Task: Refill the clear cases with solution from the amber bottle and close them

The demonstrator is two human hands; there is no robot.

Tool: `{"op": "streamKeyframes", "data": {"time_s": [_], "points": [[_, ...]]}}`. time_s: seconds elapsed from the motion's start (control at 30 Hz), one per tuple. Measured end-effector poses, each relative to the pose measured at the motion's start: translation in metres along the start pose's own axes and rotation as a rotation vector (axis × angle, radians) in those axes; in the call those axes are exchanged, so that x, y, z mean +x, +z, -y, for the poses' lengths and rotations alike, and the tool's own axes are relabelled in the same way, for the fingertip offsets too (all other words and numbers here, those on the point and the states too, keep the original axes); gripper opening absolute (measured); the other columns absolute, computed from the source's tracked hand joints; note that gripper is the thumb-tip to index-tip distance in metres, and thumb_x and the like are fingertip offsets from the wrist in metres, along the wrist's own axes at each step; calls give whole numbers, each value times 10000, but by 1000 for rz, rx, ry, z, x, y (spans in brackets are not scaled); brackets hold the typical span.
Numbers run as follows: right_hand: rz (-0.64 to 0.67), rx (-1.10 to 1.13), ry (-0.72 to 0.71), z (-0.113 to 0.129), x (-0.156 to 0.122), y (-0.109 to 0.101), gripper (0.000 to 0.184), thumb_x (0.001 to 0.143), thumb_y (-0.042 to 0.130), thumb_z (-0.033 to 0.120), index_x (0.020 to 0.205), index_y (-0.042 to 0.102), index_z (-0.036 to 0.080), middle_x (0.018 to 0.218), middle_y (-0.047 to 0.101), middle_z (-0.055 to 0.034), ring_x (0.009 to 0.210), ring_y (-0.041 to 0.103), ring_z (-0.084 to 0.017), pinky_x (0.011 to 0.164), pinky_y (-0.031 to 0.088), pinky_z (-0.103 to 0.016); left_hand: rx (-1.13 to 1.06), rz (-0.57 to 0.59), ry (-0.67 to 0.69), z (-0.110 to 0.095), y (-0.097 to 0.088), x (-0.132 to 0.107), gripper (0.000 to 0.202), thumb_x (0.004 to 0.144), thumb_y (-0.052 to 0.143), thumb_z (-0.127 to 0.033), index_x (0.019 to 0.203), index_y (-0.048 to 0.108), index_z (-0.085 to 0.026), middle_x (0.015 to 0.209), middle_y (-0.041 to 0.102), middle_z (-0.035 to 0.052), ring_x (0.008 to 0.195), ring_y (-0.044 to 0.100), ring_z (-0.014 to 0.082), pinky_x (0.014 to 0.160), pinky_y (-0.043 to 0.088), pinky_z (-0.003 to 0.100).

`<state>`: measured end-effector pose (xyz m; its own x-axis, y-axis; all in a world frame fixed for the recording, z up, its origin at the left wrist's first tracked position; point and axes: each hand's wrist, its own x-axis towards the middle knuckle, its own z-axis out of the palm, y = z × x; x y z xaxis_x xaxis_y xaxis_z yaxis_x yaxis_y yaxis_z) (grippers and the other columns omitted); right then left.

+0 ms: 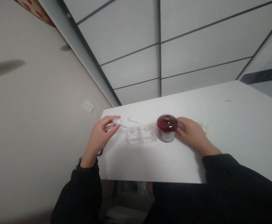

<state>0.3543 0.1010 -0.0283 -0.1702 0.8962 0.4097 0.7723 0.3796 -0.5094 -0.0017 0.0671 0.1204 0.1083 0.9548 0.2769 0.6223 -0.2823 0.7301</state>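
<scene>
My left hand (105, 129) pinches a clear-and-white cap (117, 121) between thumb and fingers, above the table's left side. A thin pale stem runs from the cap down to the right, toward a clear plastic tray (142, 141) with two compartments. Behind the tray lies a similar white piece with a thin stem (132, 119). Just right of the tray, a squat reddish-brown bottle (167, 126) stands upright, its round mouth uncovered and a pale label on its lower part. My right hand (189, 132) grips the bottle's right side; some fingertips are hidden behind it.
Everything stands on a white table (150, 165). A dark-edged object, perhaps a phone (100, 152), is partly hidden by my left wrist. Behind my right hand lies something pale and crumpled (204, 127). White panelled doors (136, 65) rise behind; a wall with a socket (88, 106) is left.
</scene>
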Motion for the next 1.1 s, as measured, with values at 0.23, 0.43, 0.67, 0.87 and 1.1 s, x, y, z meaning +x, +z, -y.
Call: {"op": "streamKeyframes", "data": {"time_s": [0.23,0.43,0.67,0.87,1.1], "points": [[-8,29,24,-2,0,0,300,944,515,301,1112,729,175,1122,771,-141,1027,723,-343,856,553,-465,124,114,86,6,21,5,371,938,667,-413,1254,744,-233,1208,717,86,1114,676,223,976,601,382],[-17,73,53,-3,2,3,309,929,542,318,1128,733,177,1105,774,-147,1024,725,-350,870,557,-485,34,137,49,35,50,-1,466,902,710,-362,1347,665,-233,1354,698,94,1216,661,252,1128,510,464],[-49,188,105,-2,4,6,326,914,550,332,1140,734,186,1139,775,-137,1044,722,-333,902,558,-495,-141,102,2,60,63,-12,464,880,764,-402,1294,635,-236,1386,665,100,1310,616,255,1214,414,473],[-76,213,150,-2,4,5,328,901,574,357,1139,738,203,1123,780,-131,1032,726,-337,894,567,-497,-264,91,-26,71,78,-12,411,896,739,-501,1160,630,-205,1295,704,132,1246,657,277,1081,519,437],[-69,194,132,-2,3,5,294,920,572,357,1124,735,222,1135,779,-133,1035,729,-343,896,575,-510,-322,161,7,72,80,-16,518,950,648,-588,1299,593,-209,1388,648,145,1334,598,288,1155,449,450]]}}
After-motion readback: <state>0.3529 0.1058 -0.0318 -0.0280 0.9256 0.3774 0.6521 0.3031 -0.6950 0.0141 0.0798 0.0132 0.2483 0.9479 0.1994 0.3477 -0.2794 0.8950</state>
